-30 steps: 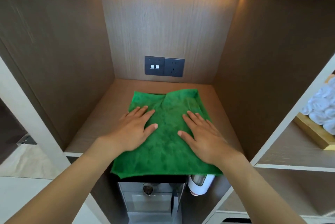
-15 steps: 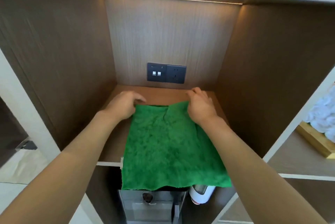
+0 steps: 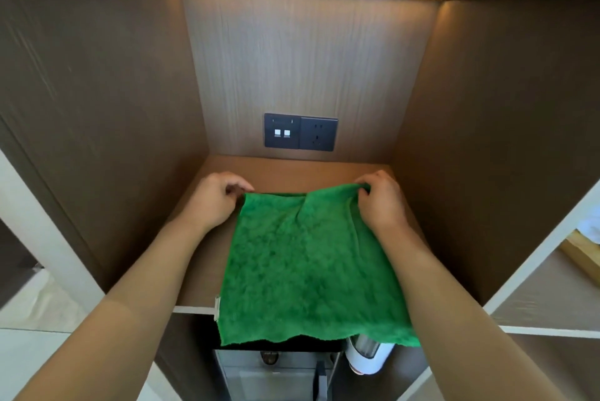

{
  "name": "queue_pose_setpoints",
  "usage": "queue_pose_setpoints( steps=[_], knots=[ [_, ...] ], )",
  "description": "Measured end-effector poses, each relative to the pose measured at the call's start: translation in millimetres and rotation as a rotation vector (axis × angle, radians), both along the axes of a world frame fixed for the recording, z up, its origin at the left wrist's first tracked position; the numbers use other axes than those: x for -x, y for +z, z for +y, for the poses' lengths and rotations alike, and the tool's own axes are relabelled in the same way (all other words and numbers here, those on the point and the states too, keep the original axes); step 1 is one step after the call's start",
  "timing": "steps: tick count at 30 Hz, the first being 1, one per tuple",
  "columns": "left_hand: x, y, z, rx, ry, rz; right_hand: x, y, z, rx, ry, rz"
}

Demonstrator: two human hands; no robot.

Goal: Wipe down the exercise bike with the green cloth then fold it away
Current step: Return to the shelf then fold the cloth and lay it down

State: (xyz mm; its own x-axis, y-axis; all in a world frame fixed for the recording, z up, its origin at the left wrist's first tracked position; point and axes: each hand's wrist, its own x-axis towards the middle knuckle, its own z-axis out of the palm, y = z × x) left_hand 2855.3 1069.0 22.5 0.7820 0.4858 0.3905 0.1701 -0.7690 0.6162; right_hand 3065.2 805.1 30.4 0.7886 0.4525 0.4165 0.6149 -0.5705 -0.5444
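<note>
Two far corners of the green cloth (image 3: 308,264) are pinched, one in my left hand (image 3: 214,202), one in my right hand (image 3: 381,201), fingers curled on the fabric. Cloth lies flat on the shelf (image 3: 194,283), stretching from my fingers toward me, near edge overhanging. Likely next: fold far edge toward me.

A brown wooden shelf (image 3: 201,258) (lit from above) carries the green cloth (image 3: 305,267), which lies below the wall socket (image 3: 300,132), its near edge overhanging the shelf's front.
</note>
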Motion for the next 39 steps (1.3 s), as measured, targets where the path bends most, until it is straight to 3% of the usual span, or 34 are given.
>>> queue_pose_setpoints(
  steps=[4, 8, 12, 16, 22, 27, 39],
  knots=[
    [9.4, 4.3, -2.1, 0.108, -0.116, 0.109, 3.7, 0.2, 1.2, -0.042, 0.025, -0.013],
    [4.0, 4.3, -6.8, 0.023, -0.144, -0.022, 4.9, 1.5, 3.5, -0.069, 0.037, 0.003],
    [1.0, 5.4, -7.6, 0.058, -0.018, -0.1, 5.9, 2.8, 4.0, -0.126, 0.008, 0.045],
    [-2.9, 7.7, -11.1, 0.224, 0.129, -0.235, 5.3, 6.5, -0.4, -0.218, -0.07, 0.105],
    [-10.1, 10.2, -12.3, 0.387, 0.146, -0.328, 6.4, 13.0, -1.6, -0.409, -0.106, 0.269],
    [-15.5, 6.0, -11.4, 0.418, 0.158, -0.306, -4.5, 12.3, -0.1, -0.558, -0.151, 0.385],
    [-23.1, -2.0, -8.5, 0.448, 0.266, -0.213, -16.4, 6.3, 9.3, -0.549, -0.108, 0.443]
  ],
)
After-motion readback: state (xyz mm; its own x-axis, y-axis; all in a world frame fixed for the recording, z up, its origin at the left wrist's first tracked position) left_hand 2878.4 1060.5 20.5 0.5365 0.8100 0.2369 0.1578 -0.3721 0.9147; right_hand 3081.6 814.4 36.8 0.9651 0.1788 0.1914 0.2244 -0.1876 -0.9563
